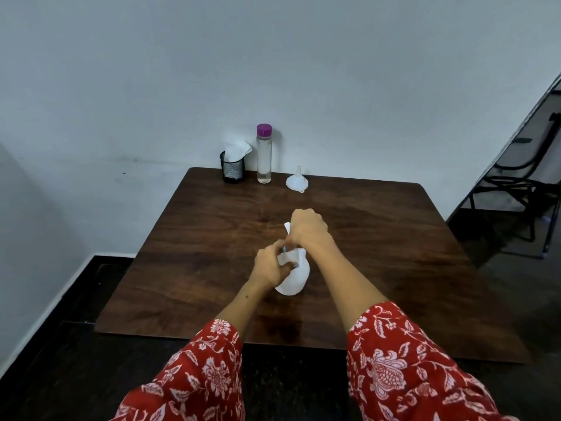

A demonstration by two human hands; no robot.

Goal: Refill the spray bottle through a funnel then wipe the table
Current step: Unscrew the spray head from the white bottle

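A white spray bottle (294, 279) stands in the middle of the dark wooden table (188, 268). My left hand (271, 264) grips its neck and body. My right hand (307, 228) is closed over the spray head on top, hiding most of it. A white funnel (297, 179) lies upside down near the table's far edge. To its left stands a tall clear water bottle (264, 158) with a purple cap, and a black mesh cup (232, 169) holding white tissues (236, 147).
The table's far edge meets a pale wall. Black metal chair frames (522, 183) stand to the right on the dark floor. Red floral sleeves cover both forearms at the bottom of the view.
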